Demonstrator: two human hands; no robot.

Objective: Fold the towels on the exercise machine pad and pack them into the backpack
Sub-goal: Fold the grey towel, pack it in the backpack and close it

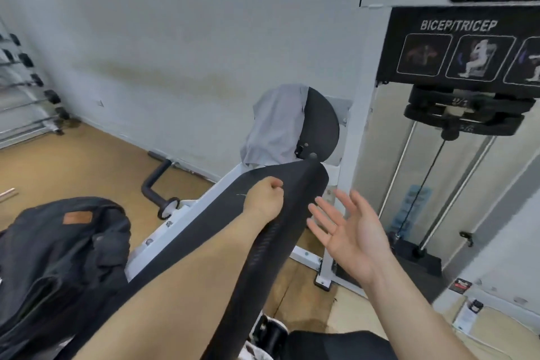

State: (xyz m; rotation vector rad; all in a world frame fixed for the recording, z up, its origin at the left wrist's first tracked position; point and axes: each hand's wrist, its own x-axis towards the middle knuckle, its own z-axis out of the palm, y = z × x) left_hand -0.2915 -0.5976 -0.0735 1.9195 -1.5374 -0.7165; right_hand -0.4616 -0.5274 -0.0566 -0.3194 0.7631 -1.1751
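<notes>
Nothing looks folded yet: grey towel (274, 126) hangs at the far end of the pad (301, 193) (backpack (58, 257) beside), left hand (264, 199) clenched, seemingly empty, right hand (350, 231) spread wide.

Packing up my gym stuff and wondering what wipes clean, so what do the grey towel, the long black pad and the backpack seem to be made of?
Grey towel: thin woven cloth, matte; it drapes in soft folds.
Long black pad: likely vinyl or faux leather, faint sheen, perforated strip.
Backpack: dark matte fabric, probably nylon or canvas, with a brown leather-like patch.
</notes>
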